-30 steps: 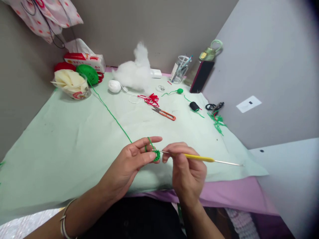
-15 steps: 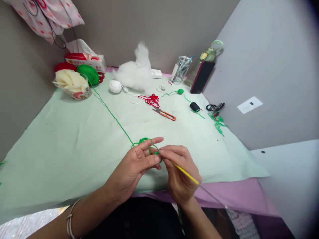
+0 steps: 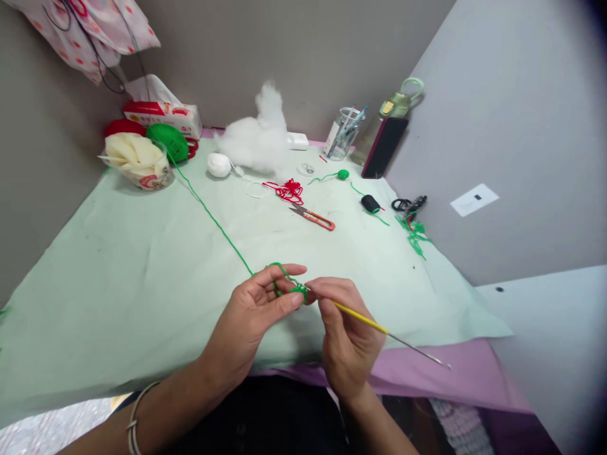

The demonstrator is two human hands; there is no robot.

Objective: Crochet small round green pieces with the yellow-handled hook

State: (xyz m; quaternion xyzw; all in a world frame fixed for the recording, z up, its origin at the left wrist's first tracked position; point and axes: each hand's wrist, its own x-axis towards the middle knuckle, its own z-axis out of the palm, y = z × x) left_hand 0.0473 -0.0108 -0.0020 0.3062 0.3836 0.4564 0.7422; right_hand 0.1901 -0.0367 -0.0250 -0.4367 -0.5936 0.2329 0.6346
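Pinched between the thumb and fingers of my left hand (image 3: 251, 316) is a small piece of green crochet work (image 3: 298, 291). Green yarn (image 3: 220, 229) loops over my left index finger and runs back to a green yarn ball (image 3: 167, 143) at the far left. My right hand (image 3: 353, 335) is closed on a crochet hook (image 3: 363, 317) with a yellow grip and a metal shaft. The hook's tip meets the green work between both hands; its other end points to the lower right.
Orange thread snips (image 3: 313, 217) lie beyond my hands, beside tangled red yarn (image 3: 288, 191). Farther back are white stuffing (image 3: 253, 142) and a white yarn ball (image 3: 219, 165). A phone (image 3: 385, 148) leans against a bottle (image 3: 396, 104) at right. A tub (image 3: 137, 164) stands at left.
My right hand has tilted the crochet hook, so its rear end swung up and right. The hook's tip now shows at the green work. My left index finger has dipped slightly.
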